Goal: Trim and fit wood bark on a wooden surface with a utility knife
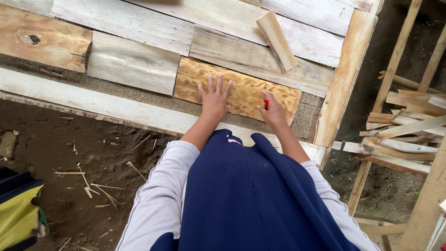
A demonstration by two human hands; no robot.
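Head camera, looking straight down: a person in grey sleeves and a dark blue garment leans over a rough panel of pale wooden boards laid side by side on long rails above bare earth.

The left hand [214, 97] lies flat, fingers spread wide, pressing on a yellowish-brown board [241, 90] that sits in the lower row of the panel, between a paler board on its left and the upright frame rail [341, 79] on its right. It grips nothing; the palm simply bears down on the wood.

The right hand [273, 110] rests on the same board, near its lower right edge. Its fingers are curled closed around a small red marker [266, 103], the tip pointing toward the wood.

It looks as though the board is being steadied and marked. Drawing a clean line would call for the flat hand to keep the board from sliding and for the marker tip to meet the surface squarely. Whether any mark is already there, I cannot tell.

A short loose offcut [277, 39] lies at a slant across the boards higher up, well apart from both hands. To the right, beyond the frame, a heap of wood scraps [404, 135] rests among thin slats. A yellow and dark bag [18, 214] sits at the lower left on the dirt.
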